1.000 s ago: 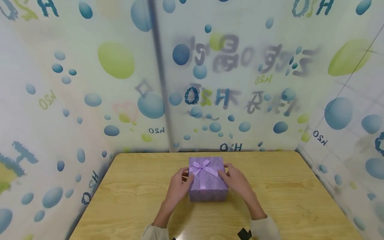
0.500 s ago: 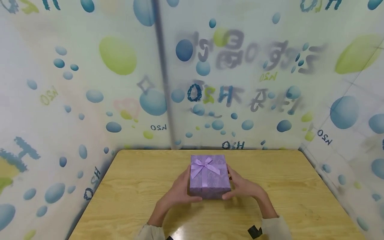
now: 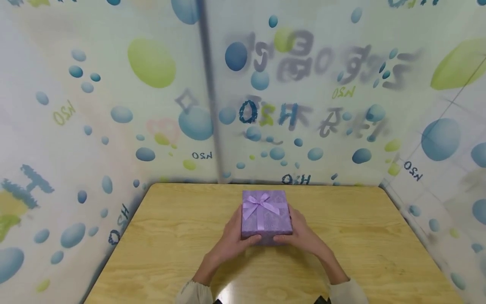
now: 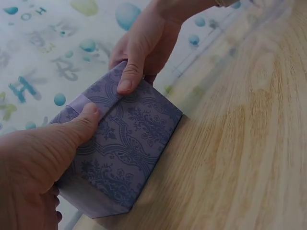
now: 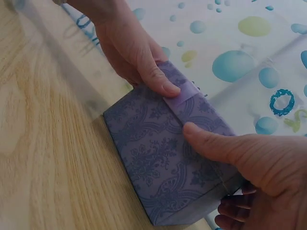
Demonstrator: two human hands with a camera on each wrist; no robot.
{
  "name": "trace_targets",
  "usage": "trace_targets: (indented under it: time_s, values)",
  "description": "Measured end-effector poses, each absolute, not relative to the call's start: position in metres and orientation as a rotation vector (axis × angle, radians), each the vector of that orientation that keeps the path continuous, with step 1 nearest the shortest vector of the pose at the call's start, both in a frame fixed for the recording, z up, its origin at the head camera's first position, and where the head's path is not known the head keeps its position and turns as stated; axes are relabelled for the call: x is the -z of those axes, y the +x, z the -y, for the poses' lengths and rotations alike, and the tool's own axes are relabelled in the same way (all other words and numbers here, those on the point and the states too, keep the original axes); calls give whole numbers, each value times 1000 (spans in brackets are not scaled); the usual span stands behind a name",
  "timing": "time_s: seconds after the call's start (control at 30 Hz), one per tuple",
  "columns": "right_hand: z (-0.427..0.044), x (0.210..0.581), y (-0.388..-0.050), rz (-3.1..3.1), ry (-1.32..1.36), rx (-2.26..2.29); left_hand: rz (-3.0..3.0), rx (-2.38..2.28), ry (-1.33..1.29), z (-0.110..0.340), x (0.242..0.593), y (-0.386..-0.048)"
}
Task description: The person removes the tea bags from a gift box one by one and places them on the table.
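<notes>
A purple patterned gift box point(image 3: 270, 219) with a lilac ribbon bow point(image 3: 261, 203) on its lid stands on the wooden table. My left hand point(image 3: 232, 236) grips its left side, and my right hand point(image 3: 303, 236) its right side. Both thumbs lie on the near face, close to the lid's lower edge. In the left wrist view, the box's near face point(image 4: 144, 129) shows a damask pattern, and its bottom edge lies at the tabletop. The right wrist view shows the left thumb touching the ribbon band point(image 5: 183, 96). Most of the other fingers are hidden behind the box.
The pale wood table point(image 3: 182, 211) extends to both sides of the box. Behind it stands a wall covering point(image 3: 322, 84) printed with blue and green drops and mirrored lettering. Light sleeves point(image 3: 195, 292) cover the forearms at the bottom edge.
Both hands have shifted from the lid's sides and top to a lower grip round the box, thumbs now on the near face. The head view has tilted slightly down.
</notes>
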State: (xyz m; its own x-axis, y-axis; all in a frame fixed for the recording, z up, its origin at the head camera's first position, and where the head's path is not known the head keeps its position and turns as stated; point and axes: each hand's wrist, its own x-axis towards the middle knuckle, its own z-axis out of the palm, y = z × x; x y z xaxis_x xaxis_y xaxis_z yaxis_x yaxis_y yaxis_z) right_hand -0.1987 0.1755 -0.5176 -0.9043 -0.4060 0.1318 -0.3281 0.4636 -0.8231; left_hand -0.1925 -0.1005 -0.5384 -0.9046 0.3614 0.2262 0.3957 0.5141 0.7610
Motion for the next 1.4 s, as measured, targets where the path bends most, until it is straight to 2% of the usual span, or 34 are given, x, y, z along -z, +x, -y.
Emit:
trace_targets:
  time_s: [0.53,0.9,1.17,1.4]
  values:
    - [-172,491,-187,-2657,-420,1450,2588,1522,-693,96,531,-194]
    - [-173,488,-191,-2627,-491,1478,2461,1656,-676,90,526,-194]
    - [-174,483,-187,-2637,-487,1476,2396,1579,-563,86,518,-188]
    - [-174,484,-187,-2615,-438,1468,2496,1617,-461,85,525,-188]
